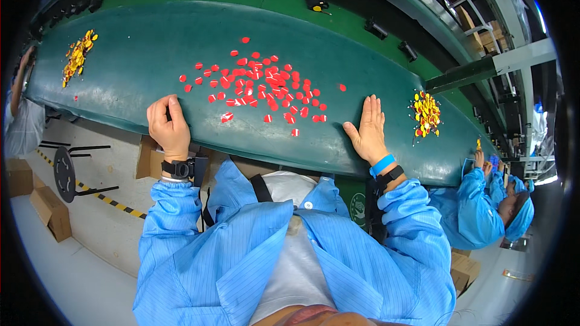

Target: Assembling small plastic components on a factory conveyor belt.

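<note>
Many small round red discs (pixel 275 81) lie scattered over the middle of the green belt (pixel 151 30); some show white streaks. My left hand (pixel 169 127) rests at the belt's near edge, left of the discs. Its fingers are curled in, and their inside is hidden, so I cannot tell if anything is in them. To the right of the discs my right hand (pixel 370 133) lies flat on the belt, open, fingers stretched forward and thumb out. Nothing is in it, and the closest discs are a short way to its left.
Piles of yellow and red pieces lie on the belt at the far left (pixel 78 57) and to the right (pixel 426 113). A co-worker in blue (pixel 477 211) sits further right. A metal post (pixel 492 66) crosses the upper right. A stool (pixel 65 174) and cardboard boxes (pixel 51 212) stand on the left floor.
</note>
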